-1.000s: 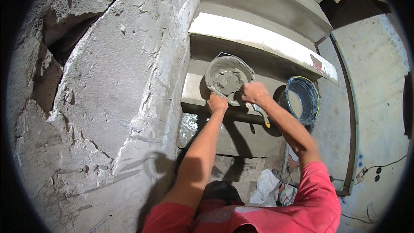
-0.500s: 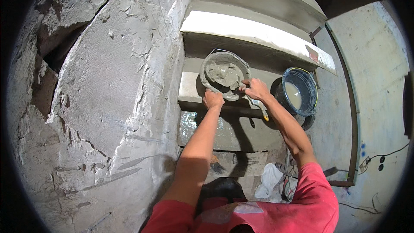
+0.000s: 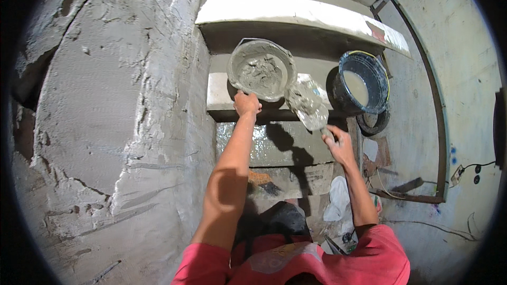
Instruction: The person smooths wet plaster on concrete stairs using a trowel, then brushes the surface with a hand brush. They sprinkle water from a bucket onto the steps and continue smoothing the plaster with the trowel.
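A mortar-caked bucket [image 3: 232, 71] stands on a stair step, with wet grey mortar [image 3: 261, 74] inside. My left hand [image 3: 247, 104] is closed on its near rim. Just right of the bucket, my right hand [image 3: 339, 145] grips the handle of a trowel [image 3: 318, 120]. A heap of wet mortar [image 3: 303, 97] covers much of the blade, whose far end lies close to the bucket's right side. Part of the step behind the blade is hidden.
A dark bucket [image 3: 377, 82] of cloudy liquid stands on the right. Higher steps [image 3: 296, 10] rise beyond. A rough plastered wall [image 3: 100, 89] runs along the left, a pale panel [image 3: 417, 111] along the right. Below is a wet, shiny step [image 3: 237, 142]; white plastic [image 3: 338, 198] lies nearer.
My right hand has moved from the bucket's rim toward me and to the right, bringing a mortar-loaded trowel outside the bucket. My left hand stays on the rim. The view has shifted.
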Available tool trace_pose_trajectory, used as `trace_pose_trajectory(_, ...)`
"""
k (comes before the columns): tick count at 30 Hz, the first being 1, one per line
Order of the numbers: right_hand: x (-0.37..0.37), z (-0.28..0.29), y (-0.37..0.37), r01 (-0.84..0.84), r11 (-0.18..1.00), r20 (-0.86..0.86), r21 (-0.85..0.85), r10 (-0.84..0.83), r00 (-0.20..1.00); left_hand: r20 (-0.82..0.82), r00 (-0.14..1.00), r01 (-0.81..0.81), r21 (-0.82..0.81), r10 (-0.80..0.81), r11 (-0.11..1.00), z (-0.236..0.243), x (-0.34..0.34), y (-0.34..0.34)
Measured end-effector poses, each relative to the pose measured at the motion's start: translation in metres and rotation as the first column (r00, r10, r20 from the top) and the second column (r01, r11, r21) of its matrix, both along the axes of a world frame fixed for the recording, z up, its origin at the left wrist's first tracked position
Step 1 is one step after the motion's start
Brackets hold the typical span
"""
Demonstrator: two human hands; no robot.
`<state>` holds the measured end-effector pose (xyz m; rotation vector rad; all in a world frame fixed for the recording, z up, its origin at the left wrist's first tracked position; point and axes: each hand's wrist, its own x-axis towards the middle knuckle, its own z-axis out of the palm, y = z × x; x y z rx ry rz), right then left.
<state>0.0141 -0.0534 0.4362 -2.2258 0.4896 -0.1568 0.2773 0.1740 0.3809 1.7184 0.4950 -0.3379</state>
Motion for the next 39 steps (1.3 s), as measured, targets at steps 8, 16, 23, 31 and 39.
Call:
trace_pose_trajectory(8, -0.132, -0.156, 0.036, 0.347, 0.804, -0.307, 0.483, -0.216, 0.927, 0.083, 0.996, 0.037, -0.140, -0.025, 0.989, -0.011, -0.009, 0.012)
trace_pose_trajectory(16, -0.113, -0.310, 0.036, 0.209, 0.974, -0.266, -0.092, -0.226, 0.937, 0.265, 0.944, 0.100, 0.338, -0.196, 0.936, -0.132, -0.168, 0.056)
trace_pose_trajectory(23, -0.092, -0.349, 0.046, 0.231, 0.912, -0.336, -0.339, -0.346, 0.876, -0.004, 0.845, 0.424, 0.615, -0.535, 0.665, -0.274, -0.226, 0.098)
trace_pose_trajectory(31, -0.094, -0.340, 0.047, 0.281, 0.867, -0.316, -0.411, -0.425, 0.848, -0.109, 0.790, 0.535, 0.603, -0.604, 0.591, -0.327, -0.268, 0.128)
trace_pose_trajectory(39, -0.094, -0.343, 0.042, 0.317, 0.858, -0.308, -0.404, -0.454, 0.836, -0.294, 0.660, 0.705, 0.562, -0.692, 0.434, -0.369, -0.417, 0.187)
